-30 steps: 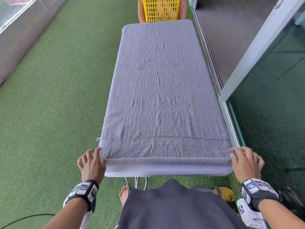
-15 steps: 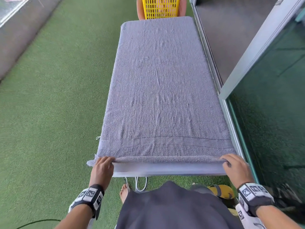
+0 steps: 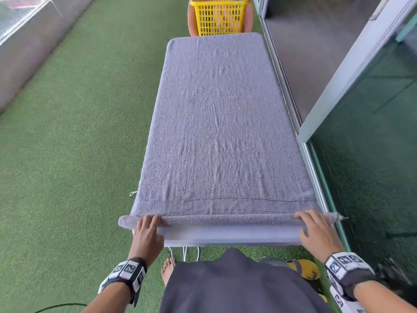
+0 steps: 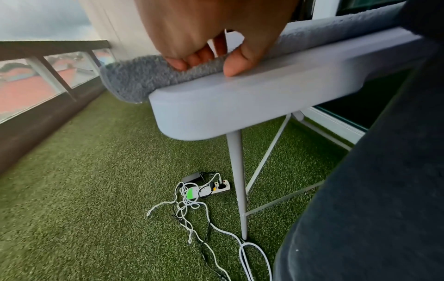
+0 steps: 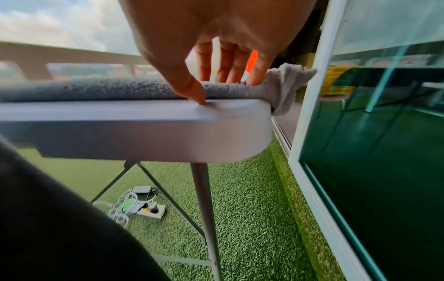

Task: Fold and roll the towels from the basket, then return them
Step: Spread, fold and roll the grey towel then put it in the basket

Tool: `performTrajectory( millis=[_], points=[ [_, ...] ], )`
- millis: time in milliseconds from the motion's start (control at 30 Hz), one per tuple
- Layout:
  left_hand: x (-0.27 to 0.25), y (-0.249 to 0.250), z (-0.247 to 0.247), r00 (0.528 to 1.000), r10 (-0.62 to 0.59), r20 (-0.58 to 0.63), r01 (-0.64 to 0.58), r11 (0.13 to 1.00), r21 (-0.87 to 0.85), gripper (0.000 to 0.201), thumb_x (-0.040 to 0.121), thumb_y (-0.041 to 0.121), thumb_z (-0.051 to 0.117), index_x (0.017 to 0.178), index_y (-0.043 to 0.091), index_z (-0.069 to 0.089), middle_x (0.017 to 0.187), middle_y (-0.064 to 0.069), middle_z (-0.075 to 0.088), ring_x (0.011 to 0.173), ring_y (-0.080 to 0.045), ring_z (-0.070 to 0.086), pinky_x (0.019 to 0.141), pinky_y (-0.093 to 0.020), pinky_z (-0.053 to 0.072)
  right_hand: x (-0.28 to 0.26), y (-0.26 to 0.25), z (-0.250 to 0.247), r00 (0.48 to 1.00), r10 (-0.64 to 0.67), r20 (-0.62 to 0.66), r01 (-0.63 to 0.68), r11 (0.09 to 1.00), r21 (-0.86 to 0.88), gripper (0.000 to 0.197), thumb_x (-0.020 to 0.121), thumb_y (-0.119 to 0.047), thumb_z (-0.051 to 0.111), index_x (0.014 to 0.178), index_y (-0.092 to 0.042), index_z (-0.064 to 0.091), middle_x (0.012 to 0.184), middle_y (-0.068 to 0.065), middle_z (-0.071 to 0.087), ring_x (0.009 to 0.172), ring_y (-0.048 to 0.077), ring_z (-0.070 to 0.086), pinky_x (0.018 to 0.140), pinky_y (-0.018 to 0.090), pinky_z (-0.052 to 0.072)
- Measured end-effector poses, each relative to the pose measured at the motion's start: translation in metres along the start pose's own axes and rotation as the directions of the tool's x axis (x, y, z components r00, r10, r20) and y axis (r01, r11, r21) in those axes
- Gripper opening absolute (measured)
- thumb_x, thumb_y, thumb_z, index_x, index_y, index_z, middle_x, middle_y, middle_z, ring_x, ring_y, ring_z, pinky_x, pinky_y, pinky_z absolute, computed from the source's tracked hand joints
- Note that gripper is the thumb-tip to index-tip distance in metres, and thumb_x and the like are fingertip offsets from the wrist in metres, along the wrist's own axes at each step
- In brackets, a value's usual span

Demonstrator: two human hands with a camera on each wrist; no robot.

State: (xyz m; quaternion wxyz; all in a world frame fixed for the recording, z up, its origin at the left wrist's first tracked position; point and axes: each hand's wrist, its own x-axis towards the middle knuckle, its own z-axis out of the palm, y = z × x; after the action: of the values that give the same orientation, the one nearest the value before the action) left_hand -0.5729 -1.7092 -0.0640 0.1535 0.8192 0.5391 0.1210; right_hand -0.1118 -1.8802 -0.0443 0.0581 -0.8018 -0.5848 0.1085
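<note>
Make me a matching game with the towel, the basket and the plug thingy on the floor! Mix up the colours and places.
Things:
1. towel
2. basket
3. power strip

Clues:
A. yellow
B. on the grass under the table
C. grey, spread over the table

Pairs: 1-C, 2-A, 3-B

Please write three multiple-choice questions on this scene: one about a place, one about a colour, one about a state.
1. Where does the basket stand, relative to the table? A under it; B on it; C beyond its far end.
2. The basket's colour? A red; B yellow; C blue.
3. The near edge of the towel is: A rolled up; B hanging flat; C lifted high.
Answers: 1 C, it shows past that end; 2 B, yellow mesh; 3 A, left hand and right hand touch a slim roll.
</note>
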Motion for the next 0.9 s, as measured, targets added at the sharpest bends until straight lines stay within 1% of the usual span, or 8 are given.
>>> performTrajectory(
  millis=[100, 233, 333, 433, 533, 667, 767, 900],
  points=[
    [0.002, -0.01, 0.002, 0.999, 0.007, -0.052, -0.007, 1.0, 0.008, 0.029, 0.079, 0.007, 0.058, 0.108, 0.01, 0.061, 0.102, -0.004, 0.059, 0.091, -0.02, 0.046, 0.081, -0.038, 0.047, 0.002, 0.004, 0.001, 0.998, 0.066, -0.019, -0.064, 0.994, 0.089, 0.038, 0.078, -0.002, 0.067, 0.112, -0.017, 0.063, 0.114, -0.001, 0.058, 0.105, 0.022, 0.054, 0.094, 0.043, 0.045],
    [0.01, -0.006, -0.007, 0.988, 0.068, -0.138, -0.07, 0.998, -0.007, 0.019, 0.079, 0.002, 0.055, 0.09, 0.008, 0.07, 0.09, -0.005, 0.068, 0.083, -0.025, 0.057, 0.078, -0.03, 0.043, 0.012, 0.001, -0.002, 0.986, 0.136, -0.098, -0.117, 0.977, 0.178, 0.029, 0.075, 0.01, 0.064, 0.096, -0.009, 0.074, 0.097, 0.005, 0.07, 0.089, 0.025, 0.06, 0.085, 0.038, 0.045],
    [0.017, -0.003, -0.015, 0.999, 0.033, -0.019, -0.032, 0.998, 0.058, 0.02, 0.081, 0.02, 0.043, 0.076, 0.019, 0.063, 0.074, 0.004, 0.063, 0.069, -0.02, 0.056, 0.066, -0.032, 0.04, 0.018, -0.001, -0.011, 0.993, 0.121, -0.018, -0.12, 0.991, 0.056, 0.016, 0.084, -0.006, 0.059, 0.083, -0.017, 0.072, 0.086, -0.001, 0.07, 0.08, 0.02, 0.056, 0.08, 0.036, 0.042],
    [0.026, -0.006, -0.018, 0.999, -0.038, 0.032, 0.035, 0.993, 0.111, 0.009, 0.084, 0.013, 0.057, 0.088, 0.02, 0.056, 0.081, 0.003, 0.061, 0.072, -0.015, 0.05, 0.073, -0.035, 0.042, 0.022, 0.0, -0.016, 0.984, 0.174, 0.035, -0.173, 0.984, -0.042, 0.008, 0.086, -0.014, 0.054, 0.088, -0.021, 0.056, 0.089, -0.003, 0.061, 0.078, 0.017, 0.049, 0.075, 0.033, 0.033],
    [0.031, -0.004, -0.02, 0.997, -0.065, -0.05, 0.072, 0.985, 0.156, 0.023, 0.075, 0.009, 0.064, 0.092, 0.017, 0.051, 0.084, 0.0, 0.05, 0.075, -0.015, 0.038, 0.073, -0.032, 0.037, 0.021, -0.005, -0.017, 0.987, 0.142, -0.08, -0.147, 0.988, -0.057, 0.025, 0.071, -0.004, 0.066, 0.082, -0.021, 0.052, 0.083, -0.002, 0.05, 0.075, 0.02, 0.045, 0.07, 0.034, 0.033],
    [0.024, -0.006, -0.009, 0.996, 0.086, 0.031, -0.088, 0.994, 0.07, 0.046, 0.064, -0.007, 0.071, 0.092, 0.022, 0.048, 0.084, 0.005, 0.049, 0.075, -0.013, 0.04, 0.069, -0.027, 0.034, 0.015, -0.012, -0.008, 0.994, 0.077, 0.079, -0.075, 0.997, -0.027, 0.03, 0.072, -0.01, 0.065, 0.093, -0.028, 0.053, 0.099, -0.008, 0.049, 0.091, 0.013, 0.046, 0.079, 0.035, 0.038],
    [0.026, -0.013, -0.011, 0.994, 0.105, 0.024, -0.106, 0.993, 0.053, 0.041, 0.061, -0.003, 0.076, 0.094, 0.016, 0.059, 0.09, 0.002, 0.058, 0.081, -0.017, 0.048, 0.075, -0.029, 0.038, 0.014, -0.01, -0.004, 0.993, 0.093, 0.069, -0.095, 0.995, 0.024, 0.034, 0.077, -0.012, 0.065, 0.107, -0.025, 0.057, 0.109, -0.005, 0.052, 0.098, 0.014, 0.048, 0.085, 0.034, 0.041],
    [0.028, -0.007, -0.022, 0.997, 0.072, -0.013, -0.071, 0.992, 0.105, 0.012, 0.074, 0.01, 0.059, 0.077, 0.02, 0.065, 0.074, 0.007, 0.064, 0.072, -0.018, 0.057, 0.08, -0.034, 0.033, 0.019, -0.005, -0.005, 0.994, 0.101, -0.04, -0.099, 0.994, 0.043, 0.03, 0.071, -0.005, 0.073, 0.094, -0.024, 0.069, 0.093, -0.009, 0.065, 0.086, 0.015, 0.058, 0.084, 0.04, 0.046]
  ],
)
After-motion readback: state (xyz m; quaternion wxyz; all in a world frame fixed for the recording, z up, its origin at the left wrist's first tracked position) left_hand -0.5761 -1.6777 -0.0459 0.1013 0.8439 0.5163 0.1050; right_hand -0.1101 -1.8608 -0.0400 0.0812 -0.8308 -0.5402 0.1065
